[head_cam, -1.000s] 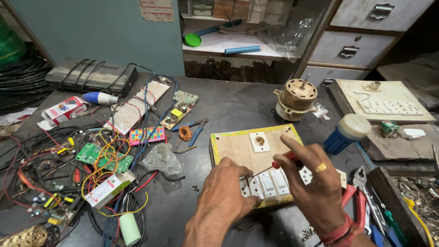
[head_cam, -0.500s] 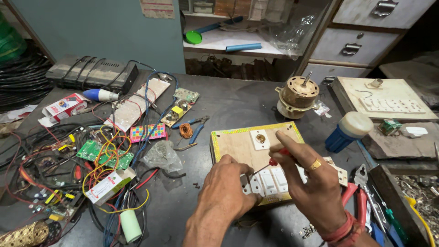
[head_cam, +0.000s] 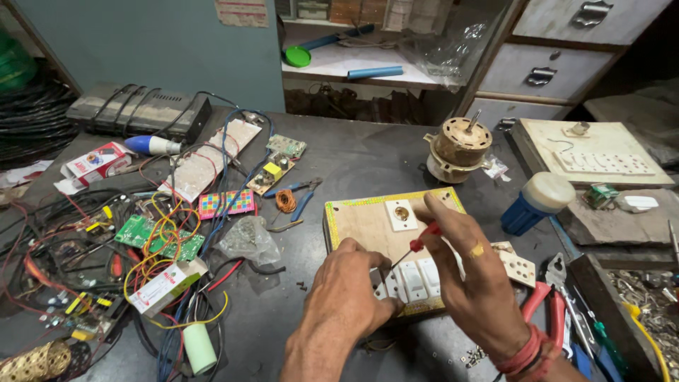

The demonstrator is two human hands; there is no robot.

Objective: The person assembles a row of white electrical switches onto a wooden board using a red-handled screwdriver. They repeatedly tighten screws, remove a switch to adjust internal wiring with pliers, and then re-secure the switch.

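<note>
Switchboard (head_cam: 368, 226) near table edge: right hand (head_cam: 470, 283) grips screwdriver (head_cam: 417, 247), left hand (head_cam: 346, 290) pinches switches (head_cam: 417, 279)

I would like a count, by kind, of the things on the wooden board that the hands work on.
Round socket plate: 1
White switches: 3 in view; the left hand may hide more
Red-handled screwdriver, in the right hand: 1
Total: 5
</note>
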